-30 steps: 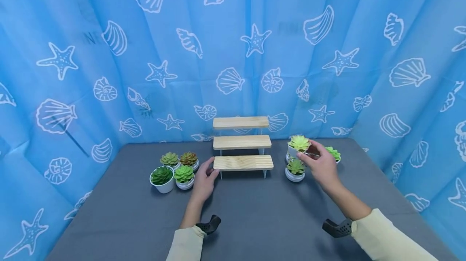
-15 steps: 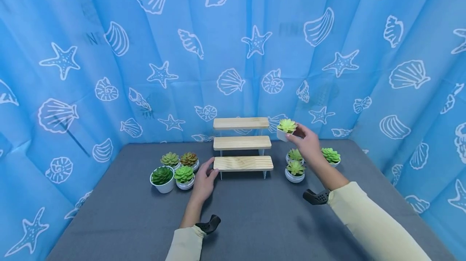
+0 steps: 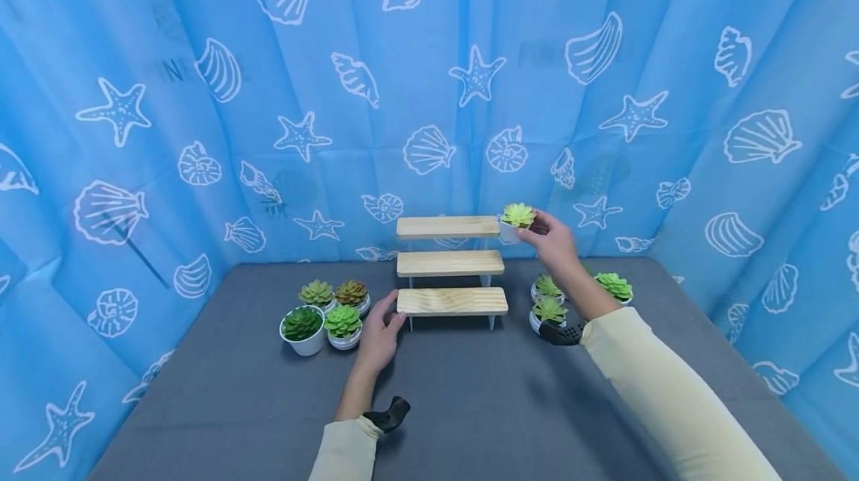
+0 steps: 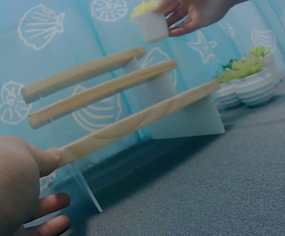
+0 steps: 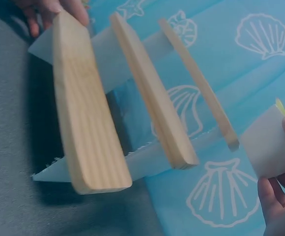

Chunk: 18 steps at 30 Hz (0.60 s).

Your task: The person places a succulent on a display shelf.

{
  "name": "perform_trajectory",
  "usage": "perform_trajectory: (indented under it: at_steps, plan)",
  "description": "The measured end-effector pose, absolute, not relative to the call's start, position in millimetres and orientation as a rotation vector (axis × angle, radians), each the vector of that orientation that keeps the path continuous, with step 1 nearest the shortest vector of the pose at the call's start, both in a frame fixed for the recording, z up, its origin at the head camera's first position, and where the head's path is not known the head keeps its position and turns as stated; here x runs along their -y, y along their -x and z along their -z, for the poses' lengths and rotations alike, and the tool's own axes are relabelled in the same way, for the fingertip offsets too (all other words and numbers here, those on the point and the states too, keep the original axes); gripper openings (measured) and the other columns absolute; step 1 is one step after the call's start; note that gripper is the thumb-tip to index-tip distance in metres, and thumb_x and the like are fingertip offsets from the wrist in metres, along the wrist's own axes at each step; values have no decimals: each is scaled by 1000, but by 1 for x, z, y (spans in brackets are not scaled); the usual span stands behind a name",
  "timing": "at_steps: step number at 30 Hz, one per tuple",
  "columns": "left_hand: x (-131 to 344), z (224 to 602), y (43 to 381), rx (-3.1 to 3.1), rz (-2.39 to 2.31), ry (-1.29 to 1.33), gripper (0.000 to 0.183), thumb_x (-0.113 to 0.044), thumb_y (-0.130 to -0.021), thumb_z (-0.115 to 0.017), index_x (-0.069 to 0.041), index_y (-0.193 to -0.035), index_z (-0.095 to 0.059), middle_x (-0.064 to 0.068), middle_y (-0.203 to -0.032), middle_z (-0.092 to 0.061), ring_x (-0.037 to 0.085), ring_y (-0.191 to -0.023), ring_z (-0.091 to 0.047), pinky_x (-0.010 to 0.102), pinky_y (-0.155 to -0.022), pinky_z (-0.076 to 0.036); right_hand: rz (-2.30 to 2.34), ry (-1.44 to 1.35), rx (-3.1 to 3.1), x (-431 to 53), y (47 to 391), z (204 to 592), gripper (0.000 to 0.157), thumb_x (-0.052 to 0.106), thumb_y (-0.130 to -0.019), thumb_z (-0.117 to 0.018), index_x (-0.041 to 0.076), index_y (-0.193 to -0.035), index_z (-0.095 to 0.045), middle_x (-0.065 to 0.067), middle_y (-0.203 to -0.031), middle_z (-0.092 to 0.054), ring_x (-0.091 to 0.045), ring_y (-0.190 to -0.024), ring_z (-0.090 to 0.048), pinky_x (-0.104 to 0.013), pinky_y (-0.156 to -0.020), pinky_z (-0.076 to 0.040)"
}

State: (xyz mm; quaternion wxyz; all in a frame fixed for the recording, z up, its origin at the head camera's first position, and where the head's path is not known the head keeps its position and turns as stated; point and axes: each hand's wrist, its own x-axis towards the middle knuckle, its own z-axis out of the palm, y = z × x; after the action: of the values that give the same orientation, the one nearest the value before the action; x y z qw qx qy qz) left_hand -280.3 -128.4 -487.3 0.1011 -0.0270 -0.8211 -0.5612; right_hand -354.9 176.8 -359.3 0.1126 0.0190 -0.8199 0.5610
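My right hand holds a small white pot with a yellow-green succulent, thumb and fingers on its sides. The pot is raised, at the right end of the top shelf of a three-step wooden display stand. In the right wrist view the white pot is upright beyond that shelf's end. My left hand grips the left end of the lowest shelf, thumb at the front corner and index finger at the back. In the left wrist view the thumb presses that end while other fingers hang below.
Several potted succulents are grouped left of the stand. On the right, more potted succulents stand partly behind my right forearm, with a bright green one farther right. A blue shell-print curtain hangs behind the grey-covered table.
My right hand has carried the potted succulent up and left, from above the right-hand plants to the top shelf's end. My left hand has stayed on the lowest shelf.
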Motion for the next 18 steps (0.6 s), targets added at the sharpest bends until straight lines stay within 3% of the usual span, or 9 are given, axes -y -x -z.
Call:
perform_trajectory:
  at_steps: [5,18]
  plan:
    - [128,488,280,2429,1681,64,47,-12,-101,-54,-6,-146,-43,15,-146,-44,32,-128,-46,49,-105,-38,-1659,-57,2421,-172,363,356,57,16,-95,-64,0,-145,-41,-23,-136,-50,-36,-128,-44,-49,-105,-38]
    - [127,489,281,2420,1666,55,50,-15,-99,-58,-6,-146,-44,15,-145,-45,30,-126,-48,46,-103,-42,-1761,-58,2439,-157,380,348,59,16,-97,-61,0,-148,-36,-21,-144,-45,-34,-132,-42,-48,-109,-33]
